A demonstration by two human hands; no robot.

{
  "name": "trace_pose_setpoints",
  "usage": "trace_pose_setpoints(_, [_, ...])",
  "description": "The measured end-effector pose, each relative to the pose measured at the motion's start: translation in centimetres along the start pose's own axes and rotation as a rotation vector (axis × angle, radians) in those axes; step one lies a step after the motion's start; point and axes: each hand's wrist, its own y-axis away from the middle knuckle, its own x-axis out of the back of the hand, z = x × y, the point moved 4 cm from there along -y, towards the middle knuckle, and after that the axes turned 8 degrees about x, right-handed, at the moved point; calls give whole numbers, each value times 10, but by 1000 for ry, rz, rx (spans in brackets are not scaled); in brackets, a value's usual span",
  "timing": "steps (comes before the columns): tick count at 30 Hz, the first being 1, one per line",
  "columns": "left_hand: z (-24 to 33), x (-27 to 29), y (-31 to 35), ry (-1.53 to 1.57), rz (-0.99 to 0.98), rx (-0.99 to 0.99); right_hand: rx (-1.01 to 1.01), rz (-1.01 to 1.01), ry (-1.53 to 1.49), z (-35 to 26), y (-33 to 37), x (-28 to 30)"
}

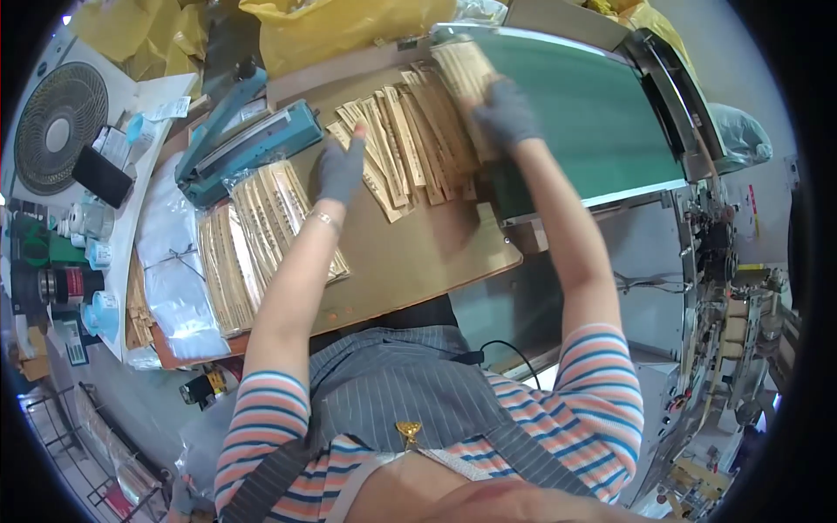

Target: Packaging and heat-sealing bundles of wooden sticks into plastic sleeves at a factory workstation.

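Observation:
Long, narrow tan packets [410,144] with dark print lie fanned in an uneven row on the brown work board. My left hand [341,167], in a grey glove with a bare fingertip showing, is at the left end of this row. Its fingers are apart and nothing shows in them. My right hand [506,113], also grey-gloved and slightly blurred, grips a bundle of tan packets [464,65] at its right side. That bundle lies at the far right of the row, by the edge of the green conveyor belt [575,113].
Left of the board are a blue-green lever sealer [253,148], bagged packet bundles [270,209] and a stack of clear plastic bags [179,261]. A fan [61,126] and a dark phone [103,174] are on the white side shelf. Yellow bags [340,30] line the back.

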Motion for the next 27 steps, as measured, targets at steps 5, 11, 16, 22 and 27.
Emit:
trace_pose_setpoints(5, [5,-49,-14,25,71,54,-115,67,-135,-98,-23,-37])
trace_pose_setpoints(11, [-9,-39,-13,206,45,1,-638,-159,-568,-48,-17,-94])
trace_pose_setpoints(16, [-15,-27,-6,788,-343,258,-272,-462,-779,-121,9,-108])
trace_pose_setpoints(22, [-14,9,9,722,-565,145,-586,-397,-2193,-170,38,-103])
trace_pose_setpoints(27, [-26,18,14,246,-130,195,-516,-200,-843,-149,44,-92])
